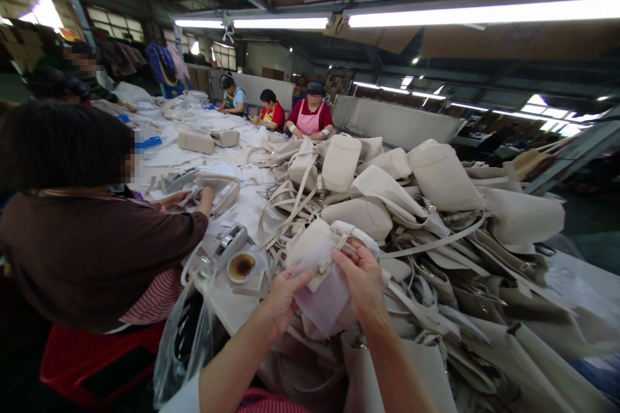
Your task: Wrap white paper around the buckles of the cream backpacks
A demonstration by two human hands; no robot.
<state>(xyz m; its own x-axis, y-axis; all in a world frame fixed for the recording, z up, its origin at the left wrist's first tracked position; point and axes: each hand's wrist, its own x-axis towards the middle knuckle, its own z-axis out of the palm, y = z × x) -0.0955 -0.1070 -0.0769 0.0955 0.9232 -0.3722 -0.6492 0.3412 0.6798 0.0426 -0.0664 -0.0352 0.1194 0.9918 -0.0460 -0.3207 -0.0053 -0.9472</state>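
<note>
A small off-white handbag (310,242) lies in front of me at the near edge of the pile. A thin translucent sheet (327,302) hangs over its front, under a strap tab with a metal clasp (321,267). My left hand (285,293) pinches the sheet's left edge between thumb and fingers. On the other side, my right hand (361,274) is closed at the upper end of the strap tab, with thumb and fingertips together. The handbag's lower part is partly hidden behind the sheet and my hands.
Many off-white handbags (372,219) with straps are heaped on the right. A cup of brown liquid (241,266) and a tape dispenser (230,242) stand to the left. Beside me a co-worker (92,239) handles another bag; other people sit farther along the table.
</note>
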